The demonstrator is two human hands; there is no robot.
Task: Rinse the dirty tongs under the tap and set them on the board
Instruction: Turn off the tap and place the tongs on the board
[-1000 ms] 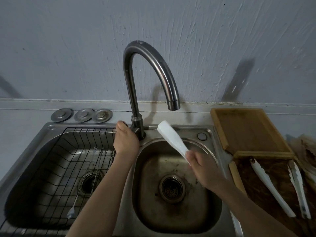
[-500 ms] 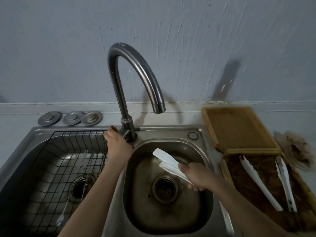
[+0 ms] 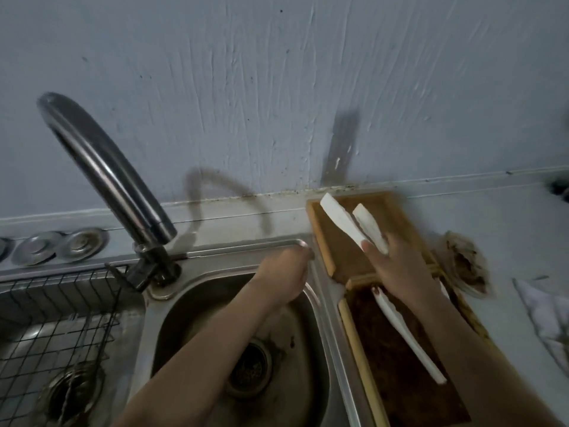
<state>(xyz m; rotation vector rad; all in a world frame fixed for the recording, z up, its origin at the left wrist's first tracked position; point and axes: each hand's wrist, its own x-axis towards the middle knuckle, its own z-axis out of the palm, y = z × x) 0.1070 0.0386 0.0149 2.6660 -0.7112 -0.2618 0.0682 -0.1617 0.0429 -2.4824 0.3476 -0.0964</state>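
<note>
My right hand [image 3: 397, 266] grips a pair of white tongs [image 3: 345, 223] by the handle end. Both arms of the tongs point toward the wall, above the light wooden board [image 3: 403, 211] at the back right of the sink. I cannot tell whether the tongs touch the board. My left hand [image 3: 283, 272] rests on the back right rim of the round basin [image 3: 191, 303] and holds nothing. The curved steel tap [image 3: 107, 171] stands to the left, with no water visible at its spout.
Another pair of white tongs [image 3: 406, 334] lies on a dark, stained board [image 3: 400, 389] nearer to me. A soiled crumpled paper [image 3: 465, 263] and a white cloth [image 3: 545, 318] lie further right. The left basin holds a wire rack [image 3: 61, 318]. Round metal drain covers [image 3: 83, 243] sit behind it.
My right hand carried the tongs out of the basin and rightward over the light board. My left hand left the base of the tap and moved to the basin's right rim. The view swung right.
</note>
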